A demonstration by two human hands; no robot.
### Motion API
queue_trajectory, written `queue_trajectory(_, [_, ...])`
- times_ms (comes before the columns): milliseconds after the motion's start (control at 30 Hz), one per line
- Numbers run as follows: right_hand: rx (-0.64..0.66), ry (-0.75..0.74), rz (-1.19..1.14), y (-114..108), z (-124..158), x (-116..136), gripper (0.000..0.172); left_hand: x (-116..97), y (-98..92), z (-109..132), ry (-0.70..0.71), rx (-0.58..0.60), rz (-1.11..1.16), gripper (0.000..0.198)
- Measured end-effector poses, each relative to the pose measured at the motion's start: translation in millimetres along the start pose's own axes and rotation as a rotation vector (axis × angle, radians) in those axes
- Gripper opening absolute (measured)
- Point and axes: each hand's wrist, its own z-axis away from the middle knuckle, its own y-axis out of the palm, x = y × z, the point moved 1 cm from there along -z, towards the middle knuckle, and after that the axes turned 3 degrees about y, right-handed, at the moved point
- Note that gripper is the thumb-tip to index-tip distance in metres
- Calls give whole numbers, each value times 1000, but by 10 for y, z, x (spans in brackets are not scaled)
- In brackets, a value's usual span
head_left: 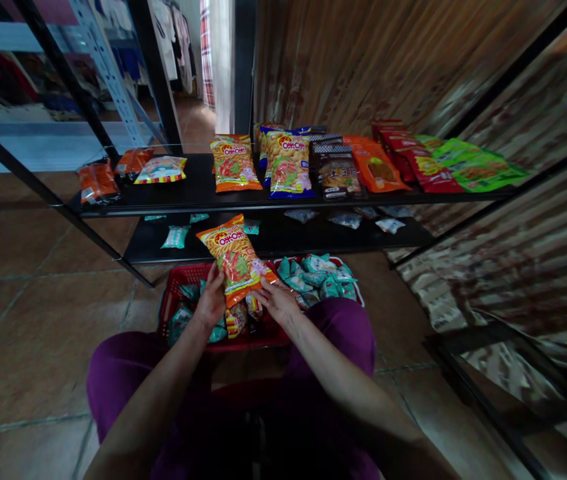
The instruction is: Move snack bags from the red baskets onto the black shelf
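Observation:
An orange and yellow snack bag (236, 257) is held between my two hands, tilted, above a red basket (166, 303). My left hand (212, 299) grips its lower left edge, and my right hand (277, 300) has its fingers on the lower right corner. Below the hands, the basket holds several teal packets (180, 321) and a yellow-striped bag (236, 320). On the shelf straight ahead stands a matching orange snack bag (236, 163), with blue-edged snack bags (289, 165) right beside it.
Brown bags (338, 175), an orange pouch (376, 165), red bags (426, 167) and green bags (478, 163) line the black upper shelf (183, 193). Small packets lie on the lower shelf (278, 245). A second basket (360, 293) with teal packets sits by my right knee. A black frame (488, 393) stands at right.

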Motion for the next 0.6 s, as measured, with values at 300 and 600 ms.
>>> queue_trajectory(300, [13,-1,120,-187,68,163,16,-792,-46,-471,-122,-18,-181,31])
queue_trajectory(600, [5,-57,107,-120,54,189,24,-816,-86,-633,7,-223,-265,6])
